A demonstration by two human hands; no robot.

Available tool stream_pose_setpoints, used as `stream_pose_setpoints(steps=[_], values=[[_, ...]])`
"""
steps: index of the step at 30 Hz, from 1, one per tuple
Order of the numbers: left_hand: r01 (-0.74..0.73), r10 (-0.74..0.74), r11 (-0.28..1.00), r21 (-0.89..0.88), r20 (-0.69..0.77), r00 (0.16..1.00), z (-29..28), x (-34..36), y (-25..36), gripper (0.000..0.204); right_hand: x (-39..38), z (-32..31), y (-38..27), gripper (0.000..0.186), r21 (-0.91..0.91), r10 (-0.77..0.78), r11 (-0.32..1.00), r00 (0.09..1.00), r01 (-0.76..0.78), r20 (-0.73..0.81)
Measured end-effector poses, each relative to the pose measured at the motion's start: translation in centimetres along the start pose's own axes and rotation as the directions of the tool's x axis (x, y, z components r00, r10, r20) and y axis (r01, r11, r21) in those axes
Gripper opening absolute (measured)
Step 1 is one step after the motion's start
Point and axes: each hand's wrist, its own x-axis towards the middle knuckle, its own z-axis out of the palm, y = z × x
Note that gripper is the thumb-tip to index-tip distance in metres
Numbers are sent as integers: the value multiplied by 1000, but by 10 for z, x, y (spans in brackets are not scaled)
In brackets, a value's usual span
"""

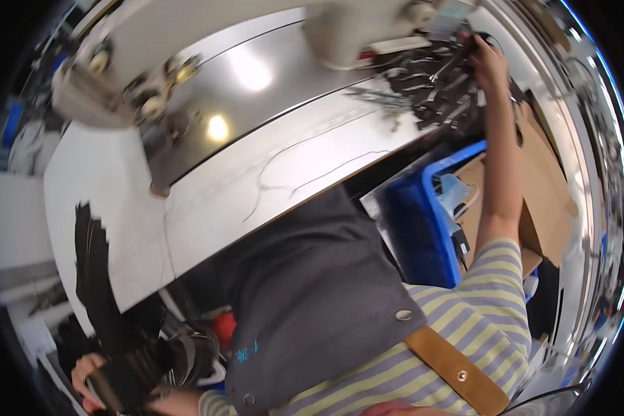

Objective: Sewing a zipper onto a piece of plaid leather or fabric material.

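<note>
My left hand (88, 381) grips a black bundle of fabric strips (102, 291) at the lower left; part of the bundle rests against the white table edge. My right hand (487, 59) reaches to the far upper right, fingers closed at a heap of dark pieces with pale streaks (433, 87); what they hold is blurred. Thin grey metal items (378, 97) lie beside the heap, and loose threads (270, 187) trail over the white tabletop (97, 180).
A beige sewing machine (97, 97) stands over a steel plate (243, 83). Right of my grey apron (312, 291) are a blue bin (412, 229) with assorted items and a cardboard box (548, 201). A red object (225, 326) shows below the table.
</note>
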Motion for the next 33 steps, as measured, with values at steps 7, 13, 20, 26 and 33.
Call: stream_pose_setpoints(steps=[7, 13, 20, 26, 33], values=[[100, -97, 993, 55, -58, 994, 14, -37, 15, 29, -168, 59, 38, 54, -268, -475, 549, 559, 792, 679], [56, -7, 969, 241, -198, 980, 23, -37, 23, 23, -272, 218, 39, 82, 43, -354, 323, 79, 945, 932], [59, 4, 925, 375, -166, 986, 42, -39, 74, 24, -388, 277, 26, 82, 639, -487, 174, -498, 750, 717], [-84, 221, 946, 314, -432, 875, 44, -50, 85, 16, -303, 125, 58, 63, 357, -270, 189, -301, 915, 915], [-138, 475, 782, 607, -438, 763, 24, 27, -20, 69, -275, 91, -19, 56, -78, 82, 595, 37, 800, 996]])
